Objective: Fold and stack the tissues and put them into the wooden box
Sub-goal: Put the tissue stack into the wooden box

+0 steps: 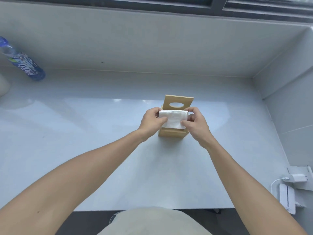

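A stack of folded white tissues (174,119) sits over the top of the open wooden box (171,133) in the middle of the white counter. The box's lid (179,101), a wooden panel with an oval hole, stands up behind the stack. My left hand (151,122) grips the stack's left end, thumb on top. My right hand (195,123) grips its right end, thumb pressed on the near right corner. Most of the box is hidden under the tissues and my hands.
A blue-labelled plastic bottle (23,62) lies at the far left by the back wall. At the right edge are a white charger (298,178) with its cable and a white flat device (286,198). Walls close the counter (84,133) at the back and right.
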